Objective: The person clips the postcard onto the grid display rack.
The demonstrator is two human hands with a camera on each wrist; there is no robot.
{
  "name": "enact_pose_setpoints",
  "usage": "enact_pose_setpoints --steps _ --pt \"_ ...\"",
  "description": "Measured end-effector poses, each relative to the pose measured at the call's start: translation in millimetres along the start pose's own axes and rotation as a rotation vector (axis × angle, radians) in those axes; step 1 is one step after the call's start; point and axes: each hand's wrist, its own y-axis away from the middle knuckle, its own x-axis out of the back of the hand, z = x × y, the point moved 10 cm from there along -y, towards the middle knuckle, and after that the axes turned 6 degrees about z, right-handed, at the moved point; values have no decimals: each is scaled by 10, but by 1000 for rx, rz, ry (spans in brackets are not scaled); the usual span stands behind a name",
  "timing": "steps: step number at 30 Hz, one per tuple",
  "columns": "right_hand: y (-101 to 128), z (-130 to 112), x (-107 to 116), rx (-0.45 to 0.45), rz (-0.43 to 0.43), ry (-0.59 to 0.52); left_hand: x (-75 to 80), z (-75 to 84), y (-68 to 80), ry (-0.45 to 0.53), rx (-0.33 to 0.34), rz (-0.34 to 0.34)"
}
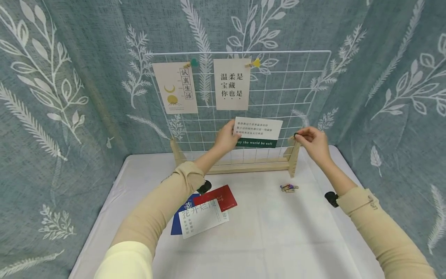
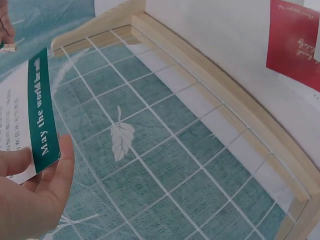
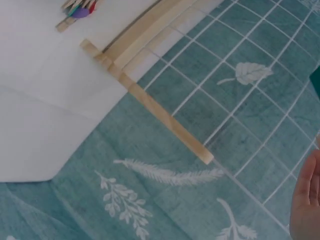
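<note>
In the head view my left hand [image 1: 225, 138] pinches a white and green postcard [image 1: 258, 130] between thumb and fingers, in front of the white wire grid [image 1: 271, 79]. The left wrist view shows the card's green band [image 2: 42, 115], lettered "May the world be soft". To the right of the card, my right hand [image 1: 314, 144] pinches a small wooden clothespin [image 1: 292, 138] with a dark green end. That clothespin is apart from the card. Higher on the grid hang a moon postcard [image 1: 174, 89] with a green-heart clothespin [image 1: 191, 63] and a lettered postcard [image 1: 231, 85] with a yellow-heart clothespin [image 1: 254, 63].
A wooden stand [image 1: 247, 167] holds the grid upright on the white table [image 1: 265, 228]. Several loose clothespins [image 1: 289, 188] lie in a small pile at front right. Overlapping cards, including a red card [image 1: 223, 196] and a blue card [image 1: 176, 224], lie below my left arm.
</note>
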Motion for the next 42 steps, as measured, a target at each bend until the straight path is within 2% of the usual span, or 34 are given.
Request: enact_pose_setpoints --steps 4,10,17,24,33,42 --pt "-73 -40 31 17 4 20 11 90 -59 -17 -10 -1" --pt "-177 -66 31 24 -22 93 10 174 -125 -33 22 -7" --pt "-330 -104 113 10 -4 67 48 281 -195 64 53 3" --pt "-433 -166 250 -19 49 71 89 348 -246 78 56 19" --pt "-587 -317 371 10 118 1 144 407 -308 220 73 55" --pt "-692 -440 494 -1 133 25 172 518 -374 217 70 72"
